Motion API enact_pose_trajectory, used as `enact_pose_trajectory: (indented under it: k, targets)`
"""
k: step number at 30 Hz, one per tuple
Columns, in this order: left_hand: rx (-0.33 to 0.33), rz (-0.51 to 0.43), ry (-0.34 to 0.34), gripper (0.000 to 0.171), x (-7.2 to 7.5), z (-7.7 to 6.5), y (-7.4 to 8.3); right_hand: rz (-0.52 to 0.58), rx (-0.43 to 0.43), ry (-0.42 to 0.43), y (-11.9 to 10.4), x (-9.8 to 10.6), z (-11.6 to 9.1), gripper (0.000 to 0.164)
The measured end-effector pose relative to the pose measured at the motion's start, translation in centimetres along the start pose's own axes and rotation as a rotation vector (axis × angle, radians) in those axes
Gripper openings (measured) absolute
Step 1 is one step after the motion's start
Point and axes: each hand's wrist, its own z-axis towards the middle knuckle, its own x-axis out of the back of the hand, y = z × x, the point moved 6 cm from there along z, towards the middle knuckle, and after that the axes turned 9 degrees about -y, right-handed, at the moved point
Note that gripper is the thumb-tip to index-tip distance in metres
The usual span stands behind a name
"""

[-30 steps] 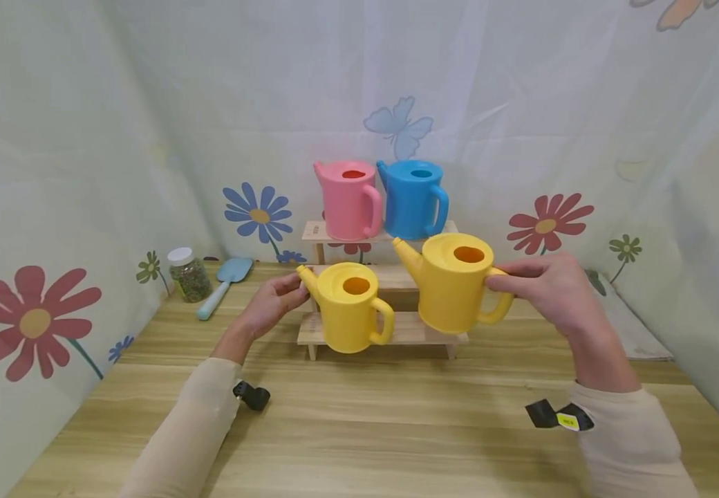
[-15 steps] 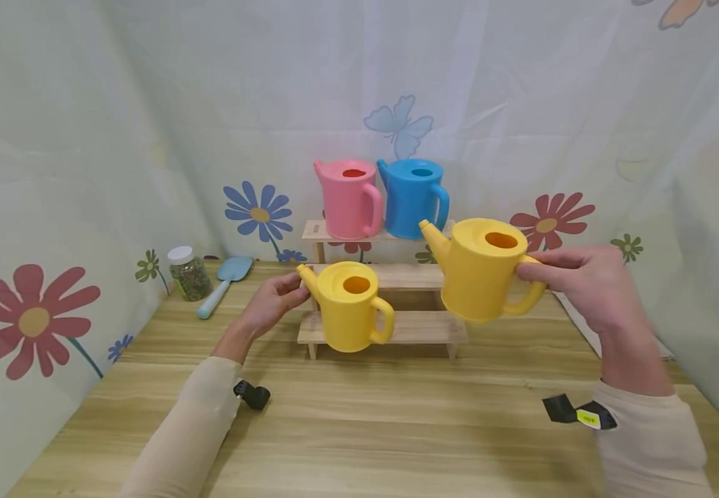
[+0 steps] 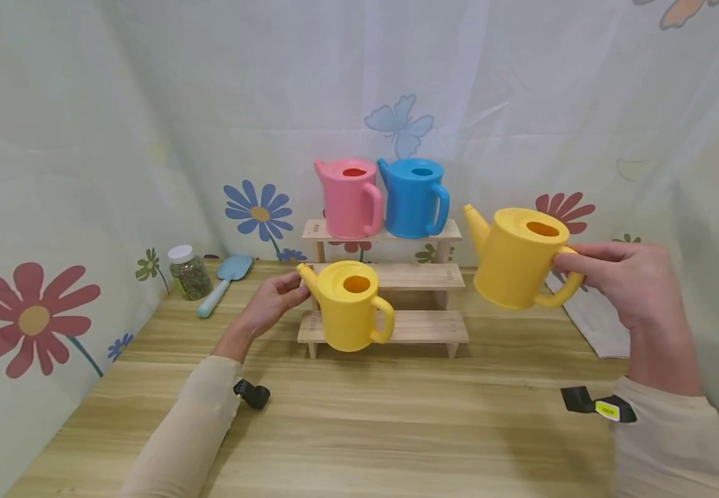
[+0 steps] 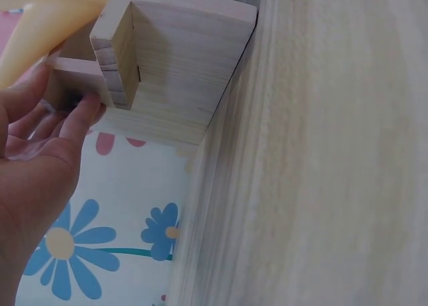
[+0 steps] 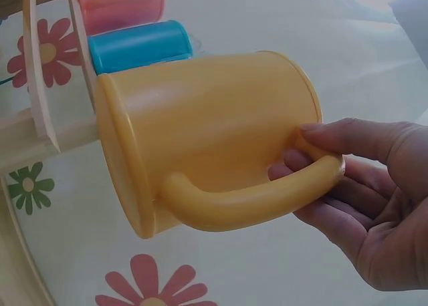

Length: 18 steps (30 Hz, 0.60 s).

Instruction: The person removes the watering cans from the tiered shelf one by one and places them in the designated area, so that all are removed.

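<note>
My right hand (image 3: 633,280) grips the top of the handle of a yellow watering can (image 3: 518,259), held up in the air to the right of the wooden stand (image 3: 422,277). In the right wrist view, thumb and fingers wrap round that handle (image 5: 234,202). With its thumb and fingers, my left hand (image 3: 269,304) pinches the left end of a stand tier (image 4: 80,69). Just beside it is the spout of a second yellow watering can (image 3: 347,318), which is upright at the lowest tier and overlaps its front edge.
On the top tier stand a pink watering can (image 3: 347,200) and a blue watering can (image 3: 412,200). A lidded jar (image 3: 189,275) and a light blue trowel (image 3: 225,283) are at the back left of the table (image 3: 359,429). A white flat item (image 3: 596,318) lies at the right.
The right hand has carried its yellow watering can rightward and a little up, away from the stand. My left hand and the other watering cans have stayed in place.
</note>
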Motion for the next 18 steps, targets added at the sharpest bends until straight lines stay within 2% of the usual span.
enact_pose_trajectory:
  k: [2, 6, 9, 18]
  targets:
    - [0.006, 0.002, 0.004, 0.051, 0.0, 0.0, 0.0, 0.002, -0.015, 0.018, 0.4, -0.1, 0.4, 0.021]
    - [0.012, 0.015, 0.009, 0.052, 0.0, -0.1, 0.1, -0.045, -0.047, 0.043, 1.5, -1.0, 1.5, 0.048]
    - [0.012, 0.013, 0.013, 0.051, 0.0, -0.2, 0.2, -0.092, -0.068, 0.056, 2.5, -2.3, 2.4, 0.060]
    - [0.011, -0.025, 0.004, 0.050, 0.0, -0.1, 0.1, -0.132, -0.152, 0.101, 6.3, -6.1, 5.0, 0.049]
